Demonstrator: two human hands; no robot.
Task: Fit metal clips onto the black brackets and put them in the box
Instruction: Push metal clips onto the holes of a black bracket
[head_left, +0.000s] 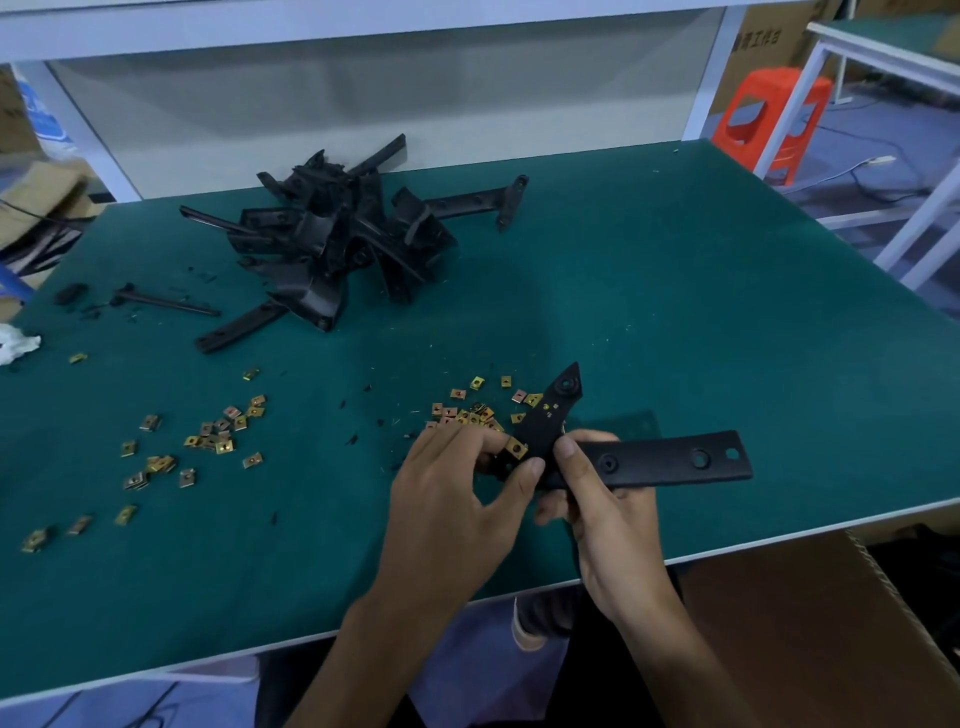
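Note:
A black T-shaped bracket (670, 460) hangs just above the green table (675, 312), its long arm pointing right. My right hand (597, 499) grips it near the joint, thumb on top. My left hand (457, 483) pinches a gold metal clip (516, 448) against the bracket's edge beside the joint. Loose gold clips (470, 413) lie scattered just beyond my left hand, and a second scatter of clips (218, 434) lies to the left. A pile of black brackets (332, 239) sits at the back of the table. A cardboard box (810, 623) stands below the table's front right edge.
Single black brackets (171, 303) and small black bits lie at the left of the table. A white rag (15, 345) lies at the left edge. An orange stool (769, 124) and a white frame stand beyond the right side.

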